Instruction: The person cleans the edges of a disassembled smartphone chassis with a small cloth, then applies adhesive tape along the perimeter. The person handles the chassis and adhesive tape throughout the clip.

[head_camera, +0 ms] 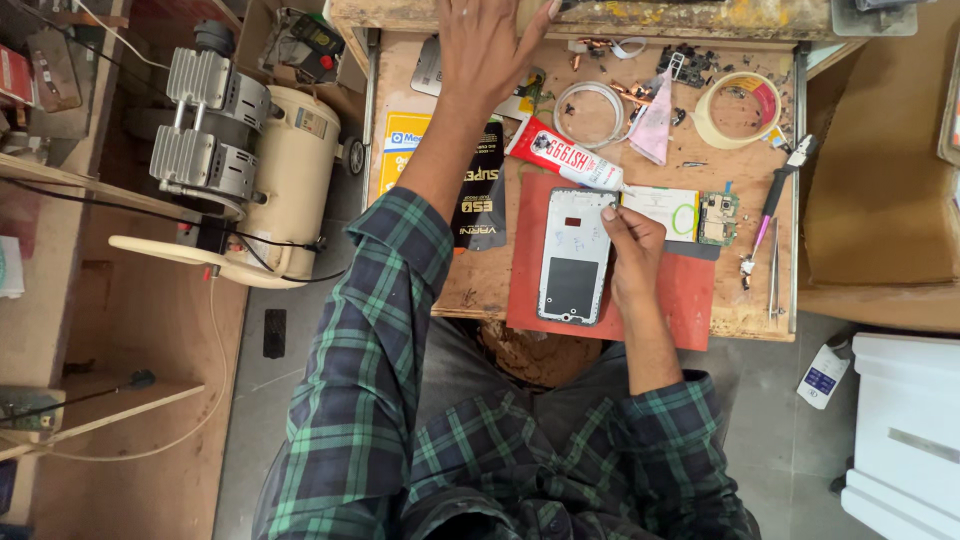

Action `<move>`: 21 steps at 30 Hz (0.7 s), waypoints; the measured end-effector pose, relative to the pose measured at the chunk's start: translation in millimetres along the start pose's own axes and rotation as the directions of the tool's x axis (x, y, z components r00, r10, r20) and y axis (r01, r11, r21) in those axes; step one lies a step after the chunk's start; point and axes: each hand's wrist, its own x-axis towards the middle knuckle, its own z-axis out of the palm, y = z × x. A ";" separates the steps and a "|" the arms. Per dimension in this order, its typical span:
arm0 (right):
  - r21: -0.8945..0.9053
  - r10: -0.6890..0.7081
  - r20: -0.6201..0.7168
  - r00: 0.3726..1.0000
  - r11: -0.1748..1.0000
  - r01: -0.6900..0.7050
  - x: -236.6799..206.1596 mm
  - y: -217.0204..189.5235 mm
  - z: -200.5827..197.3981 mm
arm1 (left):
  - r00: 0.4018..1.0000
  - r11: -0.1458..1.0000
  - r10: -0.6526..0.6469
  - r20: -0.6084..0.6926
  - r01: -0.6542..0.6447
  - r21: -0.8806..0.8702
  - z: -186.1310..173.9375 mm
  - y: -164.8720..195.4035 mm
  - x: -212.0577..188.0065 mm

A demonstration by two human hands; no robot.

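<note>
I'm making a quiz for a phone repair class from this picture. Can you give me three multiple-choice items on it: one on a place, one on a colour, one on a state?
1. Where does the phone frame lie?
A. on the red mat
B. on the floor
C. on the compressor

2. What colour is the glue tube?
A. blue
B. red and white
C. green

3. How is the left hand?
A. gripping pliers
B. open, fingers spread
C. resting on the frame

Answers: 1 A, the mat shows around the frame. 2 B, red body with white nozzle. 3 B, raised over the bench, holding nothing; the right hand touches the frame.
</note>
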 end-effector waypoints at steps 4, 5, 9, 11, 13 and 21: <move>0.018 -0.017 0.006 1.000 1.000 0.017 -1.1 -2.5 2.4 | 0.999 0.999 -0.017 0.034 0.018 -0.031 -7.0 -2.5 -1.8; 0.017 -0.010 0.003 1.000 1.000 0.009 -1.1 -3.1 2.6 | 0.999 0.999 -0.023 0.034 0.024 -0.024 -8.5 -1.4 -2.2; 0.004 -0.010 0.011 1.000 1.000 0.010 -1.1 -4.1 3.6 | 0.999 0.999 -0.028 0.036 0.029 -0.033 -16.8 1.2 -3.3; 0.000 -0.014 0.014 1.000 1.000 0.014 -0.9 -4.1 3.8 | 0.967 0.992 -0.116 0.227 0.124 -0.023 -22.2 2.7 -4.8; -0.012 -0.016 0.011 1.000 1.000 0.016 -0.7 -3.9 4.0 | 0.970 0.991 -0.125 0.206 0.130 -0.011 -25.1 4.6 -4.0; -0.025 -0.036 0.017 0.999 0.999 0.037 -1.2 -4.6 5.2 | 0.935 0.974 -0.214 0.282 0.225 -0.006 -30.6 16.1 3.3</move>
